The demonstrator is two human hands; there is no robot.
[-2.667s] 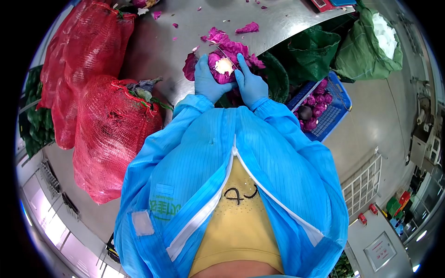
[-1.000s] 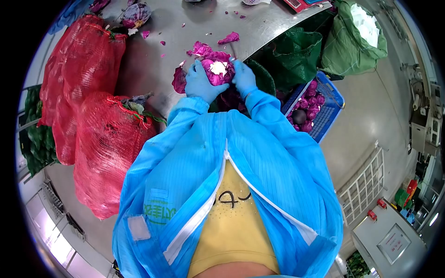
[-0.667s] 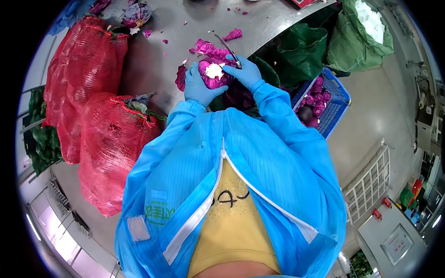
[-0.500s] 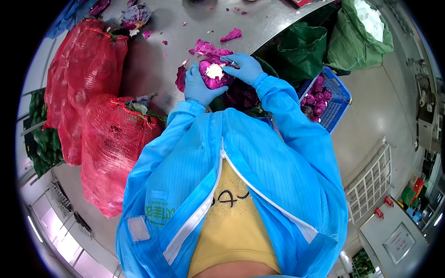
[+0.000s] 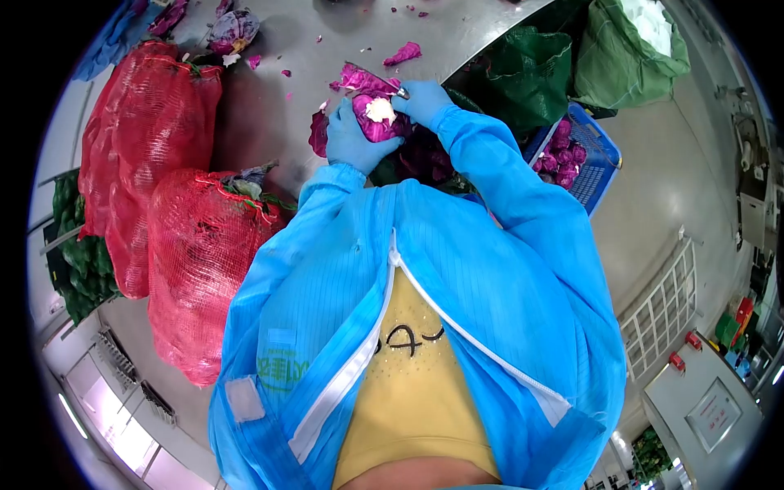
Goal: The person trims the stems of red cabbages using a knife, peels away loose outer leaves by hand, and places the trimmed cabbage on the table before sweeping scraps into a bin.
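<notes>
Left hand (image 5: 351, 140): clamped around the side of a red cabbage (image 5: 378, 129), pale cut stem face exposed; right hand (image 5: 425, 104): closed around a knife (image 5: 382, 82), blade directed forward-left of that hand; estimated progress: stem end pared, a loose leaf (image 5: 403, 54) lying on the tabletop (image 5: 273, 106) ahead of the hands; purple heads (image 5: 563, 159) in the blue crate (image 5: 600, 174), right of the right hand, appear trimmed; held head not yet crated; red mesh sack (image 5: 208, 269), left of the left hand, apparently untrimmed stock.

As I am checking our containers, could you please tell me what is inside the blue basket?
Several purple cabbages lie inside the blue basket. The right sleeve hides part of it; anything there, or beneath the uppermost cabbages, cannot be seen.
</notes>
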